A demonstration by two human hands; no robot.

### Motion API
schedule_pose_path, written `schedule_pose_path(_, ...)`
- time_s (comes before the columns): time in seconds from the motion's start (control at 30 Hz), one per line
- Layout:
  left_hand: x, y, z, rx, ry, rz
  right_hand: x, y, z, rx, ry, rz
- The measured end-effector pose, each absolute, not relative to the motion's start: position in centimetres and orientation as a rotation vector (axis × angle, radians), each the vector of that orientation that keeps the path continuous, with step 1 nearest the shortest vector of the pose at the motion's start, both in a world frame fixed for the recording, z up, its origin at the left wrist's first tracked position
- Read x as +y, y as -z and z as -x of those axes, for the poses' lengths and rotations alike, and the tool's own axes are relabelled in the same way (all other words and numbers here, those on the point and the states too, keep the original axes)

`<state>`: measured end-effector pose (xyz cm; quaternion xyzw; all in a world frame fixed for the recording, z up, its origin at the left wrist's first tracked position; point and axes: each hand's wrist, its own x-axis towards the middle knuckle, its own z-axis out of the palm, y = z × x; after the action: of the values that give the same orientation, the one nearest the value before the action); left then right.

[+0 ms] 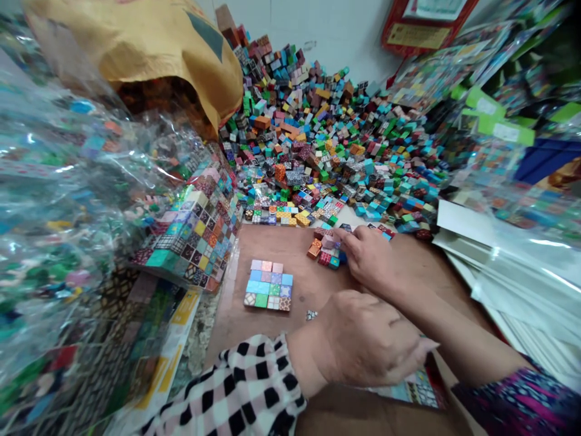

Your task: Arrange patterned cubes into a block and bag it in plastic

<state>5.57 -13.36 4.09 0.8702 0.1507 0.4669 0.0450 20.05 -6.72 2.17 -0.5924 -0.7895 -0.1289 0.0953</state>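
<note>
My left hand (367, 339), in a black-and-white checked sleeve, is curled closed over the lower part of the board. Its fingers hide whatever they may hold. Partly under it lies a panel of patterned squares (420, 387) with a red edge. Farther up, my right hand (370, 254) pinches at a small pale pink block (330, 241) in a little heap. An orange block (314, 247) is at that heap's left side. To the left, several small patterned cubes form a block grid (269, 286), its top row shorter. A black-and-white patterned piece (311, 315) lies near my left wrist.
A large heap of coloured blocks (318, 139) rises against the wall behind the brown board (299, 242). At left are a yellow sack (149, 42), clear plastic bags (68, 181) and a wrapped block bundle (195, 236). White sheets or trays (467, 242) are stacked at right.
</note>
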Motion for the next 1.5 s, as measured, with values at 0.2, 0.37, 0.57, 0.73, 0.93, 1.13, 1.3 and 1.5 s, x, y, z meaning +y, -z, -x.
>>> schedule_pose_path(0.2,-13.4,-4.2,-5.8,0.408,-1.565,-2.600,-7.4,-1.8,-17.3,-2.327,-0.002,1.168)
schedule_pose_path(0.37,-13.6,-4.2,-6.0,0.372,-1.711,-2.482,-6.7,-1.0,-14.0,-2.581,-0.318,1.145)
schedule_pose_path(0.57,-13.7,-3.5,-6.0,0.379,-1.589,-2.547,-6.2,-0.6,-12.6,-2.580,-0.450,1.133)
schedule_pose_path(0.73,-13.9,-3.2,-6.0,0.350,-1.471,-2.600,-6.3,0.2,-13.1,-2.480,-0.467,1.024)
schedule_pose_path(0.93,-14.3,-3.9,-5.7,0.375,-1.490,-2.574,-7.6,-1.3,-12.3,-2.553,-0.345,1.059)
schedule_pose_path(1.13,-14.4,-4.7,-5.4,0.369,-1.598,-2.521,-8.3,-3.0,-9.7,-2.782,-0.217,1.184)
schedule_pose_path(1.3,-14.3,-4.9,-5.3,0.384,-1.513,-2.557,-8.8,-2.9,-7.9,-2.762,-0.231,1.251)
schedule_pose_path(1.5,-14.4,-4.7,-5.4,0.382,-1.658,-2.462,-9.2,-1.7,-7.0,-2.639,-0.301,1.307)
